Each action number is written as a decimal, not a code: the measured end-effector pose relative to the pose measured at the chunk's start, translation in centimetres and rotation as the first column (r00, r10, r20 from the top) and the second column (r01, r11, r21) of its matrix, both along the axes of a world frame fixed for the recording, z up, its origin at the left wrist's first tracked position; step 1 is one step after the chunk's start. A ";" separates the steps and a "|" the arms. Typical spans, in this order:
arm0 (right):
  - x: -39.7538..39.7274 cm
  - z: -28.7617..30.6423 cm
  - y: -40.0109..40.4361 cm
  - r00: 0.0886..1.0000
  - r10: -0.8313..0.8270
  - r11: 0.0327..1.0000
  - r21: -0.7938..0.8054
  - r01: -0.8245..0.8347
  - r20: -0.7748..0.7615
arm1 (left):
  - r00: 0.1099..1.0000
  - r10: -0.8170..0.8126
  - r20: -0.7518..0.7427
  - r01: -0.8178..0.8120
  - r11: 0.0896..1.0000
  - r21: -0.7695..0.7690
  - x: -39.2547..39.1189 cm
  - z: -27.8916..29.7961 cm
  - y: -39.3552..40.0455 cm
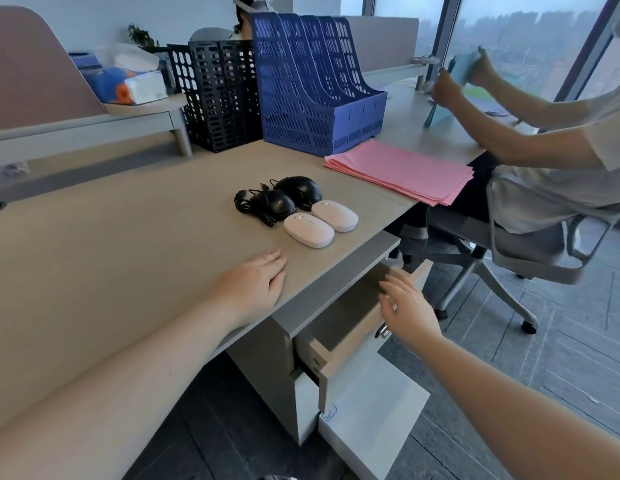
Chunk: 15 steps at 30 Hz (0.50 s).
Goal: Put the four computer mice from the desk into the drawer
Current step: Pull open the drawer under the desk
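Four mice sit grouped on the desk (128,244) near its right edge: two black wired mice (272,204) (300,189) with tangled cables at the back, two white mice (308,229) (335,215) in front. My left hand (253,282) lies flat on the desk, palm down, just short of the white mice. Below the desk edge the top drawer (339,355) stands pulled out; its inside looks bare. My right hand (405,308) hovers over the drawer's front edge with fingers spread, holding nothing.
A blue file rack (315,84) and a black one (218,95) stand at the back of the desk. Pink paper sheets (402,171) lie to the right. A person on a swivel chair (530,251) sits close on the right.
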State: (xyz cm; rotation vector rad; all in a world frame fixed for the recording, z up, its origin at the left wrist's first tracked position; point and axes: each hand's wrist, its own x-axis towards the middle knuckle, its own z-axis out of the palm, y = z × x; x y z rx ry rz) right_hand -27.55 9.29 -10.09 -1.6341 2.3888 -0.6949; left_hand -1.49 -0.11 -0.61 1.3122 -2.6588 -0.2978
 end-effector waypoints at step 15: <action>-2.8 2.3 4.7 0.975 0.149 0.930 0.359 -0.081 -0.165 | 0.993 0.016 0.121 -0.023 0.998 0.053 0.2 0.6 2.9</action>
